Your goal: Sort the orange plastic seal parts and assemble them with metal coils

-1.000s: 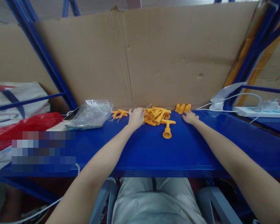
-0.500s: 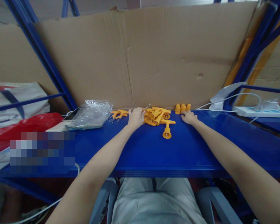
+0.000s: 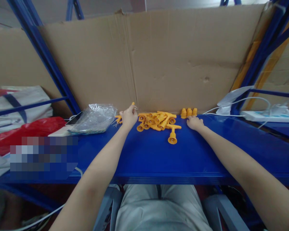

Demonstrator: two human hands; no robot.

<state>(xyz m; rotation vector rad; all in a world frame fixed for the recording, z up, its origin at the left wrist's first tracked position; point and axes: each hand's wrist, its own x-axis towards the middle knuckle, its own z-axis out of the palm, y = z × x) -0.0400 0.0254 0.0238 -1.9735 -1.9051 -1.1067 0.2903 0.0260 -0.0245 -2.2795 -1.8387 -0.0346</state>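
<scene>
On the blue shelf [image 3: 170,163], a pile [image 3: 159,120] of orange corkscrews is heaped near the upright cardboard [image 3: 183,57], which is taken as twelve o'clock from the pile. At nine, close by the pile, the left hand [image 3: 129,117] is held up before the cardboard; its fingers are closed in a pinch, and an orange piece [image 3: 133,103] is grasped in them, only its tip being shown above the hand, while the rest is covered. Farther out at nine, screw-tipped handles [image 3: 118,119] are partly hidden by that hand, then a clear bag [image 3: 93,120] is laid, and beyond it a red bag [image 3: 33,128] is heaped. Between two and three, three orange caps [image 3: 189,112] are stood upright in a row. Just beside them, at three, the right hand [image 3: 194,123] is rested on the shelf, its fingers released and slightly bent; whether the caps are touched cannot be told. Well beyond, also at three, a power strip [image 3: 271,116] is placed. At five, one corkscrew [image 3: 172,134] is laid with its bell mouth turned to the near edge and its crossbar towards the pile.
</scene>
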